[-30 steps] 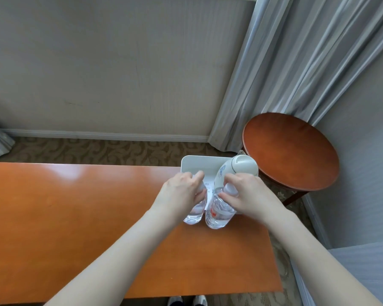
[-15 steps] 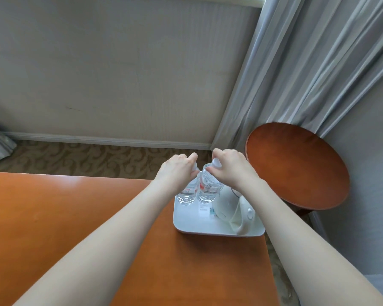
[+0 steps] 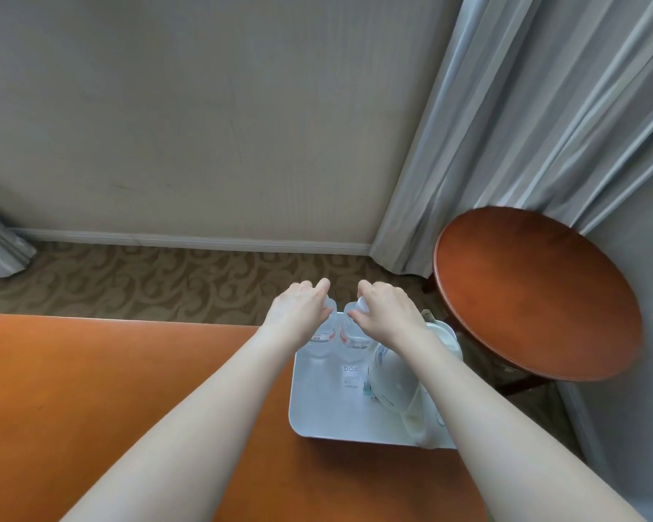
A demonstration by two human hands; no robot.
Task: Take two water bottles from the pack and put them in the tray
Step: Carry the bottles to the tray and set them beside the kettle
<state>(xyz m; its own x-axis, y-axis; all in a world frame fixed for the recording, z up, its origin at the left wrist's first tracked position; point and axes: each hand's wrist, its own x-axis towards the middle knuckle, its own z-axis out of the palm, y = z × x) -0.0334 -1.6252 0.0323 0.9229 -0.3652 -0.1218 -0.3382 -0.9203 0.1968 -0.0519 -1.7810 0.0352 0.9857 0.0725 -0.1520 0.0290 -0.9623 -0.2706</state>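
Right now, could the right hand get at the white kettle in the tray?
Probably yes. The right hand is busy gripping a water bottle at the far end of the tray. The kettle sits just below that forearm with nothing between them, so once it lets go, a short pull back should reach it.

An orange wooden table (image 3: 91,389) fills the foreground. Beyond its far edge, patterned carpet (image 3: 148,280) runs to a beige wall (image 3: 204,126). A round side table (image 3: 536,292) stands just off the table's far right corner, with grey curtains (image 3: 543,126) hanging behind it. A white kettle (image 3: 396,382) sits at the table's right end.
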